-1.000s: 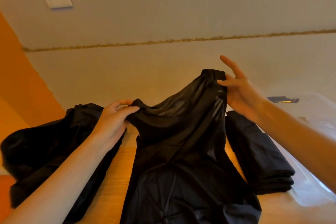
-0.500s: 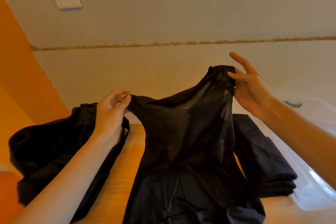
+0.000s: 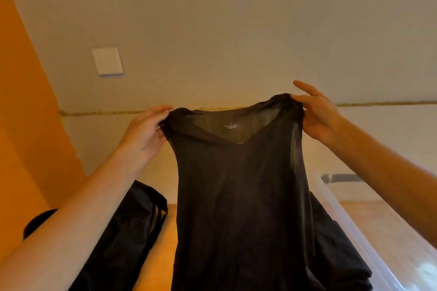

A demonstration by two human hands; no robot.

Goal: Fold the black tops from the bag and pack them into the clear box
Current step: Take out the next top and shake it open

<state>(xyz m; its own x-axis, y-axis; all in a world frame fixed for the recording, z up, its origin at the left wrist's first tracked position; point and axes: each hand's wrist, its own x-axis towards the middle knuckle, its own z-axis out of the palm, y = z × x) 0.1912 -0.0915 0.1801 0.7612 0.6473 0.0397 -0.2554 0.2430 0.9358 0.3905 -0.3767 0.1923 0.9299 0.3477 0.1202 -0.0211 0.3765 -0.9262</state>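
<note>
Left hand (image 3: 144,134) and right hand (image 3: 316,116) each pinch a shoulder of the black top (image 3: 241,184), hanging upright above the table (image 3: 165,262). The bag (image 3: 132,227) lies left; what looks like a folded top (image 3: 335,250) sits right, beside the clear box (image 3: 350,220).

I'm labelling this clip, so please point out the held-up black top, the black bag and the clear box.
black top (image 3: 241,184), head view, middle of its hanging front.
black bag (image 3: 132,231), head view, its crumpled body.
clear box (image 3: 350,227), head view, its near rim.
</note>
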